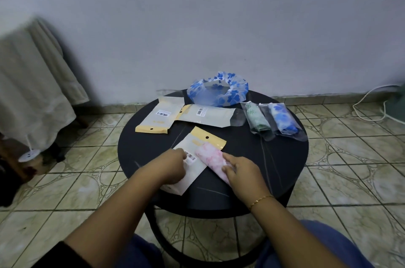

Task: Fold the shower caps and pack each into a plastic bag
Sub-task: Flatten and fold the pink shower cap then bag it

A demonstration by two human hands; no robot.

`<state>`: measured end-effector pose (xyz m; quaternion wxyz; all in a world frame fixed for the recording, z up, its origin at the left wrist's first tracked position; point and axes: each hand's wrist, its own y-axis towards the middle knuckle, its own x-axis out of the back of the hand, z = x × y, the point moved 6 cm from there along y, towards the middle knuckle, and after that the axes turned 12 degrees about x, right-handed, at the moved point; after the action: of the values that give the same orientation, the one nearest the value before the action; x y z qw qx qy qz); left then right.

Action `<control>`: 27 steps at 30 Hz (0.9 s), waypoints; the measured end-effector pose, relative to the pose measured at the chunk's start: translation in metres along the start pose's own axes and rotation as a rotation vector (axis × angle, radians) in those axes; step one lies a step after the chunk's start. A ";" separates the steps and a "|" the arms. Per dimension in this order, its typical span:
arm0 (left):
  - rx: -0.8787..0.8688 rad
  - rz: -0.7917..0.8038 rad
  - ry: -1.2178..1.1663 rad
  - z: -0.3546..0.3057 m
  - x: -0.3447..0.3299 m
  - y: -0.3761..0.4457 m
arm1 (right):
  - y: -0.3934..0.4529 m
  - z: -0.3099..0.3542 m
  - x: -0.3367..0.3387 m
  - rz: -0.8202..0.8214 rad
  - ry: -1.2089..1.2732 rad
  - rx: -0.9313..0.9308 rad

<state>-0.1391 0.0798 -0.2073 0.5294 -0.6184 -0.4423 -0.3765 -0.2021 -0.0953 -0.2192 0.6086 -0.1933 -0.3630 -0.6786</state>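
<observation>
On the round black bench (274, 158), the left hand (173, 165) pinches the near flat white plastic bag with a yellow header strip (197, 147) with curled fingers. The right hand (242, 170) curls round the folded pink-patterned shower cap (209, 154), which lies on that bag's right side. Beyond this bag lie two more empty bags (157, 117), an unfolded blue-flowered shower cap (219, 92), and two packed clear bags (271, 120).
</observation>
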 end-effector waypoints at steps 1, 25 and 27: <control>0.000 0.004 -0.009 0.005 0.004 -0.001 | 0.001 0.000 -0.001 0.010 -0.021 0.005; -0.321 -0.190 0.073 -0.023 -0.041 -0.036 | -0.015 -0.034 0.042 -0.082 0.290 -0.241; -0.322 -0.233 0.058 -0.029 -0.044 -0.036 | -0.021 -0.037 0.050 -0.102 0.321 -0.267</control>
<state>-0.1872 0.0465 -0.2322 0.3892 -0.6285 -0.4296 -0.5187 -0.2246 -0.1566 -0.2136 0.5925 -0.1431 -0.1776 -0.7726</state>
